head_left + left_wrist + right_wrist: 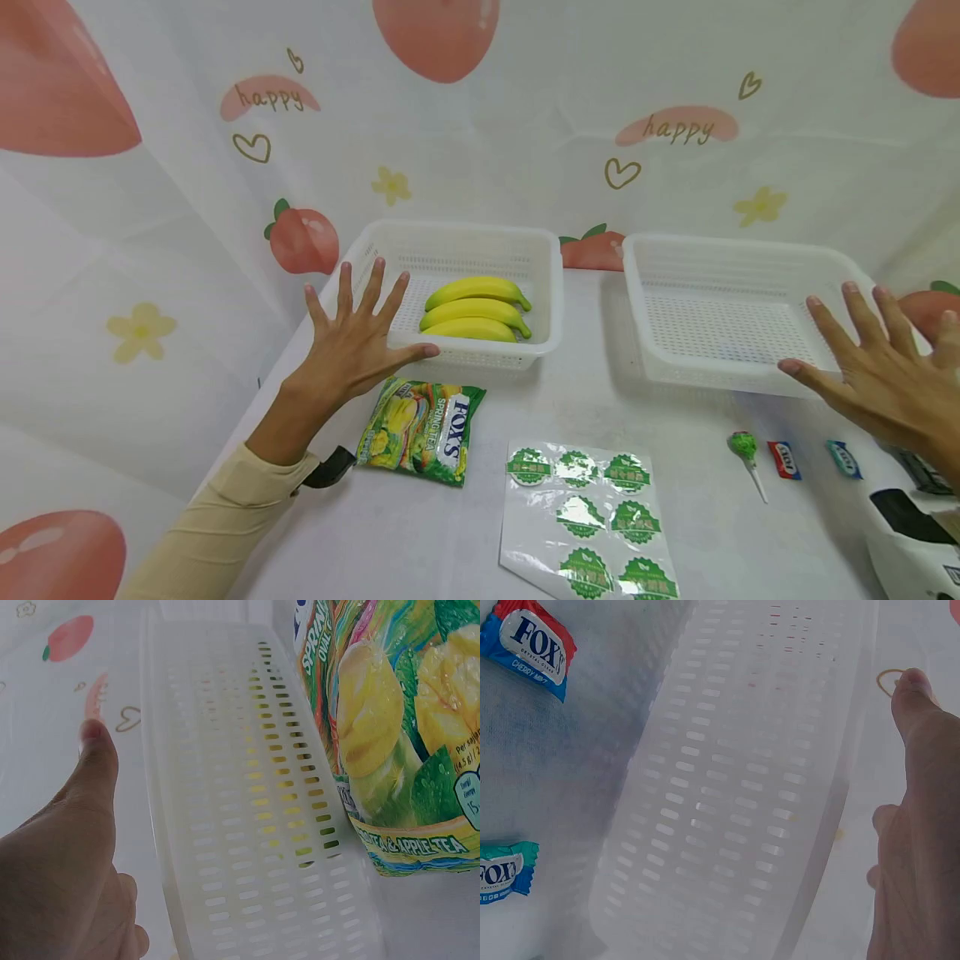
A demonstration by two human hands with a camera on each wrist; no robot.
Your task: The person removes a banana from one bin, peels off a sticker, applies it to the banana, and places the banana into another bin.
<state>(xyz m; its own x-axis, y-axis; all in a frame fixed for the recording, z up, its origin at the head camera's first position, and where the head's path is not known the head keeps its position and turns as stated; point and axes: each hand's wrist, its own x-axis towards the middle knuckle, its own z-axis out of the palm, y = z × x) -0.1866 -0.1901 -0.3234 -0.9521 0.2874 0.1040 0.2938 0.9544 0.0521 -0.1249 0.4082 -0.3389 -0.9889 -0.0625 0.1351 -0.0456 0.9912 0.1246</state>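
My left hand (pixel 352 337) hovers with fingers spread above the near left corner of a white basket (pixel 457 237) that holds three yellow bananas (pixel 476 309). A green Fox's Spring Tea candy bag (pixel 420 429) lies just below that hand; the left wrist view shows the bag (pixel 397 735) beside the basket wall (pixel 247 825). My right hand (pixel 881 367) is spread over the near right corner of an empty white basket (pixel 738 250). Neither hand holds anything.
On the white table (pixel 465 542) lie a sheet of green round stickers (pixel 588 521), a green lollipop (pixel 746 454), a red Fox's candy (pixel 784 460) and a teal candy (pixel 844 458). A peach-patterned cloth (pixel 525 125) hangs behind.
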